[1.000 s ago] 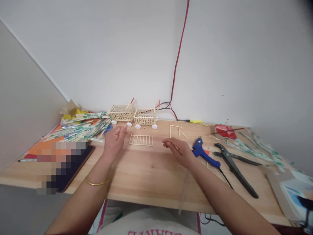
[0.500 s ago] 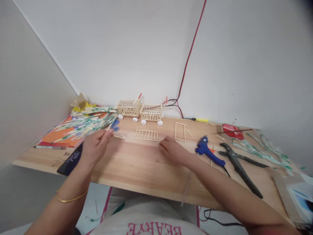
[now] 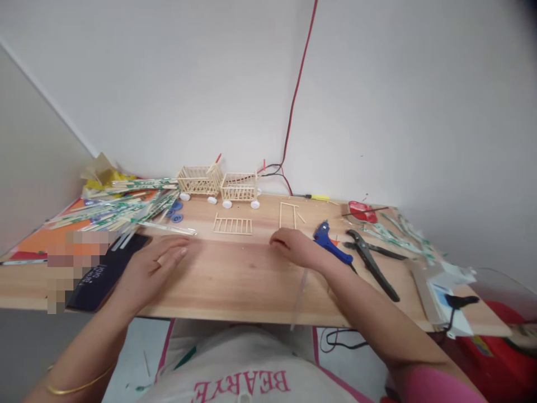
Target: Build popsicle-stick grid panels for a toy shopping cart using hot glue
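My left hand [image 3: 157, 266] is open above the table's left part, its fingers stretched to the right and nothing seen in them. Just beyond its fingertips lies a clear-wrapped stick [image 3: 168, 228]; a dark phone-like slab [image 3: 98, 274] is beside it. My right hand [image 3: 293, 247] rests on the wood with curled fingers; whether they hold anything is hidden. Between the hands, farther back, lies a ladder-like stick frame [image 3: 232, 226]. Behind my right hand is a rectangular stick frame [image 3: 288, 205], partly covered, with a loose short stick [image 3: 301, 217] alongside.
Two small stick carts [image 3: 199, 182] with white wheels stand near the wall. Wrapped chopsticks [image 3: 113, 210] and blue wheels [image 3: 176, 212] lie left. A blue glue gun [image 3: 329, 243], black-handled pliers [image 3: 373, 266], a red piece [image 3: 361, 211] and torn wrappers [image 3: 403, 240] lie right.
My left hand has opened from a pinch on a thin stick and dropped nearer the table. My right hand stays low on the wood. The view has swung right.
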`<state>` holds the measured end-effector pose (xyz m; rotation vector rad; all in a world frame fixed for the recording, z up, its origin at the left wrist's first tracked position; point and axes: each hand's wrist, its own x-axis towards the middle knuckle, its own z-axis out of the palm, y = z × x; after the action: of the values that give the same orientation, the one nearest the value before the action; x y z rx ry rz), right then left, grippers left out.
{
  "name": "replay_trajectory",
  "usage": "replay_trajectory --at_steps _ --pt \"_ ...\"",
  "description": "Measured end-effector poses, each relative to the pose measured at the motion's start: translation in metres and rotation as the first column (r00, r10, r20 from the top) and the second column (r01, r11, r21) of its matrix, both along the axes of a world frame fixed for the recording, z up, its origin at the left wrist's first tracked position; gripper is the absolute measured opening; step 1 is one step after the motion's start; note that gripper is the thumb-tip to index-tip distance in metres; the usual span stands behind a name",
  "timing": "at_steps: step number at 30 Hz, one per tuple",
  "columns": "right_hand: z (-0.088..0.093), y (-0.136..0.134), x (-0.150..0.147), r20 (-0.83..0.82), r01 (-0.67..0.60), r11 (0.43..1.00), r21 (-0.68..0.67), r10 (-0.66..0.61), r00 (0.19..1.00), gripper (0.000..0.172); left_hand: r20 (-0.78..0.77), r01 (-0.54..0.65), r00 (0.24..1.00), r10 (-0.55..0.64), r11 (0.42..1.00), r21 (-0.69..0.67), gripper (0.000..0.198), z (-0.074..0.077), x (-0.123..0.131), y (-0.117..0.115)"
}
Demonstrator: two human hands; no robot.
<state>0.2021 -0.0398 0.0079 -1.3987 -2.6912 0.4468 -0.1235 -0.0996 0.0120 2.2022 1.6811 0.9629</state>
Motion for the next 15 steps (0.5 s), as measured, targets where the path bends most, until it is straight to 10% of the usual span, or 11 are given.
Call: replay_trajectory --at_steps 4,8,12,15 --pt "-0.010 -0.028 -0.018 0.011 -0.046 0.998 0.034 0.046 0.999 0.025 -0.037 0.138 0.989 -0.141 0.988 -0.074 0.039 -0.013 0.028 0.009" --pt "-0.002 -0.076 -0.015 -0.096 -0.466 0.884 -0.039 0.460 0.882 0.031 -0.188 0.172 0.962 -0.196 0.976 -0.135 0.049 -0.038 0.045 0.019" --pt "0.008 -0.067 0.018 -0.189 -0.150 0.988 -0.020 0.144 0.971 0.025 -0.253 0.228 0.931 -0.262 0.961 -0.154 0.051 -0.050 0.079 0.014" --pt "0.004 -0.037 0.041 -0.288 0.114 0.993 0.028 -0.101 0.952 0.016 -0.119 0.526 0.814 -0.569 0.808 -0.264 0.044 -0.037 0.120 0.003"
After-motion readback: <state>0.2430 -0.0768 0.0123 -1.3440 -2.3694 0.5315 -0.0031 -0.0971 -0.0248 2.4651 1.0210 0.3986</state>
